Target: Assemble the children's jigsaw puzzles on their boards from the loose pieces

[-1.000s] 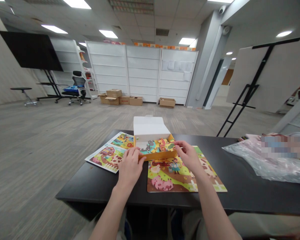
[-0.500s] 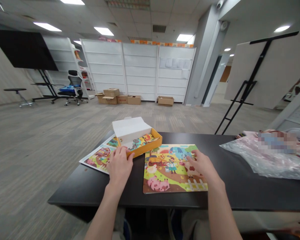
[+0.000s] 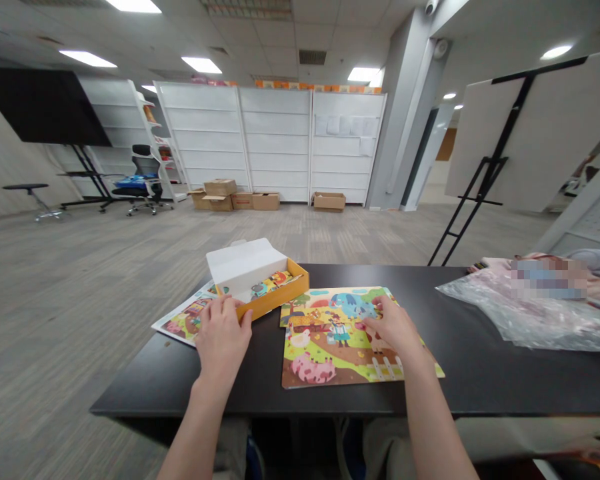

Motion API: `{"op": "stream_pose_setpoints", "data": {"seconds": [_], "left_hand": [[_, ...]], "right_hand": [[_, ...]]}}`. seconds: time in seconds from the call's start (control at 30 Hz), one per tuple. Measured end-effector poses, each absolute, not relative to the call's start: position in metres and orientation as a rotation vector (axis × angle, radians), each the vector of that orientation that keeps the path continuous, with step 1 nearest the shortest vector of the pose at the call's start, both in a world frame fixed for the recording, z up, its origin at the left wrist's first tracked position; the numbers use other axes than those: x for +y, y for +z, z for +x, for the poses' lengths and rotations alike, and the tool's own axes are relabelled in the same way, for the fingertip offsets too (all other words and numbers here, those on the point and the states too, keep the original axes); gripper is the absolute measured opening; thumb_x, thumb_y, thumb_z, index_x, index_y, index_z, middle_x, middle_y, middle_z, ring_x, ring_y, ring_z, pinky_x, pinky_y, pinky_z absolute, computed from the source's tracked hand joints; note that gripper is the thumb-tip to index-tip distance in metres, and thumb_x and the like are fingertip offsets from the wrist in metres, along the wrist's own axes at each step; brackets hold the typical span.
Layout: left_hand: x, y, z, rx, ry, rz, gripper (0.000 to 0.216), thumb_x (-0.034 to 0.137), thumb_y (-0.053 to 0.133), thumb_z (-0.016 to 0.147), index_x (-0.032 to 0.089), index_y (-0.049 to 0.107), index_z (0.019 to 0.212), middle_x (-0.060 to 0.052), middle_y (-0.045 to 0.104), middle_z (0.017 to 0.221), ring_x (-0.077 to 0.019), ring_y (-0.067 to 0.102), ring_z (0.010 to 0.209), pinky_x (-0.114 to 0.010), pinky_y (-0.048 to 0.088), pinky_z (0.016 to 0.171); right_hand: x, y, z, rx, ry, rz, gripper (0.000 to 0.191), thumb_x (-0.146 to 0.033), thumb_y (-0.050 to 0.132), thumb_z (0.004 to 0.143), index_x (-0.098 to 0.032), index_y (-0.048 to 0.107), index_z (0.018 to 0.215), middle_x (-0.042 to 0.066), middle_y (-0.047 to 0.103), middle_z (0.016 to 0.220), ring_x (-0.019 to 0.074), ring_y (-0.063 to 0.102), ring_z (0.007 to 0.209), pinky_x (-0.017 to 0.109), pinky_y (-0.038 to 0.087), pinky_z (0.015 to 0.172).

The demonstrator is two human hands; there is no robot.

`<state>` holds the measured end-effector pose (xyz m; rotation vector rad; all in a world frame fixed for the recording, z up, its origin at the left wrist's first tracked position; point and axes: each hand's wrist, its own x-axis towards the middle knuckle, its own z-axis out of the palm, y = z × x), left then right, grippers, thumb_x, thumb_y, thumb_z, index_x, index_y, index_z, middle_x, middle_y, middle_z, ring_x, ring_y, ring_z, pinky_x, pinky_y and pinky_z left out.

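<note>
My left hand (image 3: 223,330) grips the near left corner of a yellow cardboard box (image 3: 275,301), its thumb on the outer front wall. The box's white lid (image 3: 247,259) stands open, and colourful picture pieces (image 3: 273,283) lie inside. Beneath the box's left end sticks out a printed farm picture sheet (image 3: 180,323). To the right, a farm puzzle board (image 3: 325,343) with a pig, an elephant and a farmer lies flat. Its layers sit slightly out of line. My right hand (image 3: 394,330) rests on the board's right side, thumb and fingers apart.
A clear plastic bag (image 3: 520,307) with pinkish fabric lies on the right of the black table (image 3: 460,387). Beyond the table stand a whiteboard easel (image 3: 485,180), cardboard boxes (image 3: 220,195), white shelving (image 3: 275,140), an office chair (image 3: 143,180) and a large screen (image 3: 45,107).
The box and my left hand have moved left, away from the puzzle board. A lower layer of the board now shows at its upper left and right edges.
</note>
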<state>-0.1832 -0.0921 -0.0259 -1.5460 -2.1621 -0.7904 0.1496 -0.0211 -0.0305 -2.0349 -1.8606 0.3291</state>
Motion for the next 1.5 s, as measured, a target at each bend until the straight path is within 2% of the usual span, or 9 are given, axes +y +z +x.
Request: {"op": "stream_pose_setpoints", "data": {"seconds": [0.1,0.2,0.27,0.4,0.57,0.73,0.93,1.2,1.5], "left_hand": [[-0.090,-0.027,-0.169,-1.927,-1.001,-1.590,0.023,0.026,0.054,0.093,0.014,0.062,0.111,-0.019,0.056,0.134,-0.0364,0.046,0.131,-0.052,0.041,0.106],[-0.088,-0.034,-0.142,-1.762,-1.078,-1.967,0.024,0.028,0.049,0.097,0.016,0.060,0.115,-0.015,0.064,0.122,-0.0282,0.058,0.120,-0.043,0.046,0.105],[-0.086,-0.043,-0.123,-1.760,-0.937,-2.243,0.034,0.034,0.051,0.097,0.016,0.057,0.126,-0.014,0.064,0.128,-0.0280,0.057,0.123,-0.042,0.047,0.105],[-0.082,-0.058,-0.099,-1.875,-0.602,-2.409,0.060,0.050,0.050,0.096,0.014,0.046,0.144,-0.017,0.049,0.152,-0.0347,0.040,0.143,-0.051,0.036,0.116],[-0.082,-0.055,-0.089,-1.958,-0.447,-2.430,0.072,0.061,0.042,0.096,0.010,0.046,0.147,-0.018,0.041,0.157,-0.0375,0.031,0.149,-0.056,0.026,0.120],[-0.094,-0.044,-0.080,-2.014,-0.336,-2.468,0.079,0.063,0.041,0.095,0.006,0.042,0.150,-0.019,0.036,0.160,-0.0383,0.028,0.149,-0.056,0.026,0.121],[-0.113,-0.036,-0.064,-1.984,-0.327,-2.507,0.077,0.060,0.046,0.094,0.006,0.044,0.149,-0.019,0.039,0.158,-0.0406,0.034,0.146,-0.058,0.028,0.118],[-0.122,-0.027,-0.054,-1.885,-0.378,-2.525,0.064,0.059,0.051,0.094,0.013,0.056,0.138,-0.016,0.054,0.146,-0.0390,0.047,0.132,-0.057,0.039,0.109],[-0.115,-0.030,-0.062,-1.848,-0.419,-2.505,0.043,0.045,0.057,0.095,0.019,0.060,0.129,-0.012,0.061,0.135,-0.0341,0.053,0.124,-0.051,0.043,0.104]], "right_hand": [[-0.021,-0.031,0.149,-1.851,0.350,-2.030,0.039,-0.030,0.066,0.078,-0.020,0.063,0.116,0.011,0.071,0.120,0.0283,0.068,0.105,0.033,0.047,0.077],[-0.020,-0.032,0.151,-1.871,0.362,-2.014,0.039,-0.028,0.065,0.079,-0.018,0.064,0.116,0.012,0.071,0.120,0.0284,0.068,0.104,0.033,0.048,0.078],[-0.020,-0.033,0.152,-1.886,0.363,-2.002,0.040,-0.028,0.065,0.079,-0.017,0.064,0.117,0.013,0.071,0.121,0.0295,0.067,0.107,0.034,0.049,0.082],[-0.020,-0.036,0.155,-1.869,0.417,-1.958,0.041,-0.037,0.064,0.082,-0.015,0.064,0.118,0.015,0.070,0.121,0.0296,0.068,0.106,0.035,0.050,0.083],[-0.021,-0.035,0.156,-1.787,0.564,-1.872,0.044,-0.044,0.064,0.084,-0.016,0.063,0.117,0.015,0.070,0.120,0.0242,0.073,0.091,0.032,0.054,0.073],[-0.026,-0.028,0.162,-1.737,0.634,-1.841,0.035,-0.041,0.067,0.082,-0.017,0.066,0.107,0.014,0.073,0.108,0.0232,0.074,0.083,0.029,0.055,0.062],[-0.036,-0.025,0.184,-1.536,0.781,-1.852,0.040,-0.043,0.072,0.076,-0.019,0.066,0.108,0.014,0.072,0.105,0.0241,0.072,0.078,0.024,0.050,0.040],[-0.033,-0.020,0.197,-1.735,0.473,-1.988,0.030,-0.035,0.071,0.076,-0.016,0.072,0.100,0.010,0.074,0.087,0.0228,0.069,0.076,0.030,0.051,0.067],[-0.024,-0.038,0.215,-1.715,0.572,-1.748,0.025,-0.036,0.054,0.081,-0.018,0.068,0.091,0.005,0.069,0.072,0.0194,0.064,0.065,0.027,0.044,0.056]]}}
